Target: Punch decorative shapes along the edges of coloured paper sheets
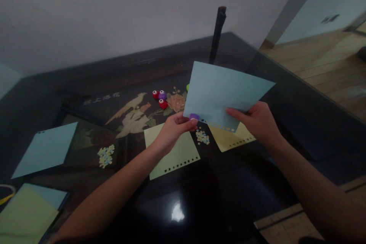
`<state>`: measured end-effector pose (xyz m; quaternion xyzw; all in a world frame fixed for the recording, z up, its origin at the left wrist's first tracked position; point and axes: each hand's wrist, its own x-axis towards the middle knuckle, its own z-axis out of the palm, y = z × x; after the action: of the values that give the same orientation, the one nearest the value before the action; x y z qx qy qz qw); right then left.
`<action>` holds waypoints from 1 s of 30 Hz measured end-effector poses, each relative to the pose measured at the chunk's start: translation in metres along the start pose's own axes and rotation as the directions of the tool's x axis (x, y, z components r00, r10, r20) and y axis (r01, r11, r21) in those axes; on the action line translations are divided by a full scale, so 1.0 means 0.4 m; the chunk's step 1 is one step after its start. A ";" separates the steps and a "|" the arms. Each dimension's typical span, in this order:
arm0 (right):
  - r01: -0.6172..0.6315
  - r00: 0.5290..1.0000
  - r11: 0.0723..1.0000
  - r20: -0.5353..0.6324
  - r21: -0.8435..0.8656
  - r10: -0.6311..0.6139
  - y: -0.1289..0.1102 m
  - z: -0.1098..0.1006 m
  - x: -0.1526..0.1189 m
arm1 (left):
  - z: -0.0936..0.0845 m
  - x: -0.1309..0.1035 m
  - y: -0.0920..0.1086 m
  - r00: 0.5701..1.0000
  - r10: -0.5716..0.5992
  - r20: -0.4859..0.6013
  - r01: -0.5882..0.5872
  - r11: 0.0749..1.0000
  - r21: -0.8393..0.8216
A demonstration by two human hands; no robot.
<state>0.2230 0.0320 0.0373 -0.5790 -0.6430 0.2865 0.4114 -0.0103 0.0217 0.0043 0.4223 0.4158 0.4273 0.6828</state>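
My right hand (257,122) pinches a light blue sheet of paper (223,89) along its lower right side, thumb on top. A row of small punched holes runs along the sheet's near edge. Between the fingers of my left hand (180,126) is a small purple craft punch (194,116), set at the sheet's lower left corner. Below the hands lie a pale green sheet (171,150) and a yellow sheet (228,141), both with punched holes along their near edges. A little pile of paper cutouts (202,136) sits between them.
Several small punches, including a red one (162,103), stand farther back. Another cutout pile (105,156) lies left, near a blue sheet (47,148). Stacked paper (25,213) occupies the near left corner. A black post (218,32) rises at the table's (228,183) far side.
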 end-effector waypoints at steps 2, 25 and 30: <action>0.001 1.000 1.000 -0.003 0.006 -0.001 -0.001 0.000 0.000 | 0.000 0.001 0.000 1.000 0.007 -0.001 -0.007 1.000 -0.009; 0.063 0.998 0.998 0.008 0.002 -0.064 -0.002 -0.003 0.002 | -0.004 0.001 0.002 1.000 0.013 0.002 -0.013 0.999 0.032; 0.070 0.998 0.998 0.008 0.006 -0.070 0.002 -0.003 0.002 | -0.005 0.001 0.003 1.000 0.019 0.000 -0.019 0.999 0.033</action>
<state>0.2244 0.0328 0.0373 -0.5538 -0.6637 0.2760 0.4202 -0.0125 0.0229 0.0044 0.4373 0.4187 0.4269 0.6717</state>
